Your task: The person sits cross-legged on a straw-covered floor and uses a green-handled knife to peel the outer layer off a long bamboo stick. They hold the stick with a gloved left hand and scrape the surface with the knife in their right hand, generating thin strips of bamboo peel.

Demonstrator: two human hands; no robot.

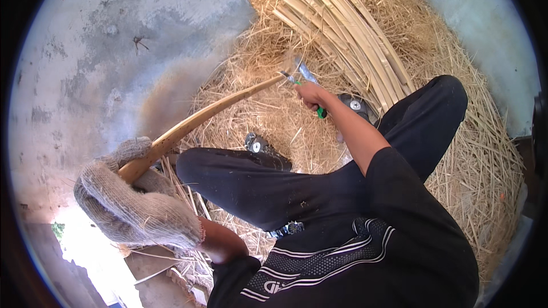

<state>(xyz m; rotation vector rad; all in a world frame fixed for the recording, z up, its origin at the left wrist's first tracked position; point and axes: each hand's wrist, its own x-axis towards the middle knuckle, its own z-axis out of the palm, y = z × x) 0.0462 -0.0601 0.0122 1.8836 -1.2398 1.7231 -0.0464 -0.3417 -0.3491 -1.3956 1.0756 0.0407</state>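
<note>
My left hand (134, 199), in a thick grey knitted glove, is closed round the near end of a long split bamboo strip (214, 108). The strip slants away to the upper right, its far tip close to my right hand. My bare right hand (313, 93) is wrapped round a tool with a green handle (321, 112). Metal shows past the fist at the strip's tip, but the tool's exact kind is hard to make out. Just beyond it lies a bluish-grey metal piece (306, 72); whether it belongs to the tool I cannot tell.
A bundle of pale bamboo strips (354, 34) lies at the far right on straw-like shavings (245, 77). Grey walls (131, 40) stand at left and upper right. My crossed legs (245, 185) and dark shoes are between my hands. Loose slivers lie lower left.
</note>
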